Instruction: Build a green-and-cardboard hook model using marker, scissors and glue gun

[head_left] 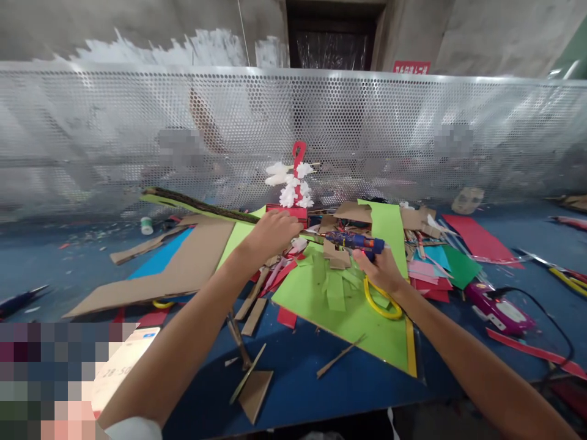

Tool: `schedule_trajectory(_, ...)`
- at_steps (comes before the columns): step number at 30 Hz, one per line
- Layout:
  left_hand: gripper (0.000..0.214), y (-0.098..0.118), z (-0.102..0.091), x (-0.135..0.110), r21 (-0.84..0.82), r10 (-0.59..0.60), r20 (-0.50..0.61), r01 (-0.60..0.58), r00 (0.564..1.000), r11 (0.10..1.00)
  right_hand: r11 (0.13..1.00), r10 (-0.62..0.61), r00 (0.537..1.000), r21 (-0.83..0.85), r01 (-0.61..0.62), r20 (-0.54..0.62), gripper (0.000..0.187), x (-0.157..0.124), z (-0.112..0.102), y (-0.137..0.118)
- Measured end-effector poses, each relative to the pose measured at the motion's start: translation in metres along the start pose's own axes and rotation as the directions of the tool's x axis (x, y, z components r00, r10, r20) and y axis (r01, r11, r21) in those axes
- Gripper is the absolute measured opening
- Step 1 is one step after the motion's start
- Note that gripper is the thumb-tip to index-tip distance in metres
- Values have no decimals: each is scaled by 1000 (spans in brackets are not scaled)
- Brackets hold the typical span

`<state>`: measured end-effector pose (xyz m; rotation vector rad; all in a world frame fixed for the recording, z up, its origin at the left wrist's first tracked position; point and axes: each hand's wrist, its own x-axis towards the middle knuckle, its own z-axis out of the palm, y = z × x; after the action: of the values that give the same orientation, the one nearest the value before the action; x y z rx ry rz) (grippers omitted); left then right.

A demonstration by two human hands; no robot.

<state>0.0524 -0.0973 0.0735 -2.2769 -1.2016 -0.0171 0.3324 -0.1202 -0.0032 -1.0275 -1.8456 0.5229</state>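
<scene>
My left hand (pixel 276 235) is closed around a long narrow strip (pixel 202 208), dark and rough on top with light green along its edge, which reaches up to the left. In my right hand (pixel 385 269) is a blue glue gun (pixel 351 241), its nozzle pointing left, close to my left fingertips. Whether the nozzle touches the strip I cannot tell. Just beyond my left hand stands a red base (pixel 293 214) with a red hooked upright (pixel 299 153) and white fluffy pieces (pixel 288 192). Below my right hand shows a yellow loop handle (pixel 383 305), lying on light green card (pixel 358 342).
Brown cardboard (pixel 192 256) lies left, beside a small white-and-green bottle (pixel 147 226). Paper scraps cover the middle. On the right are a purple device (pixel 499 311) with a black cable, red card (pixel 481 235) and yellow-handled scissors (pixel 568 278). A perforated metal screen (pixel 367 134) closes the back.
</scene>
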Motion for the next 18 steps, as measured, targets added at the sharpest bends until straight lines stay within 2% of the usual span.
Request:
schedule_trajectory(7,20,1,4,0,4,-15,-19,15,1000,1000,999,5,999,-35,-6,-32,37,0,0,-4)
schedule_trajectory(13,21,2,1,1,7,-14,22,14,1000,1000,999,18,1000,-35,-19,-23,39,0,2,-3)
schedule_trajectory(18,17,-3,3,-1,-19,-48,-12,48,999,999,998,57,998,-24,-57,-11,41,3,0,2)
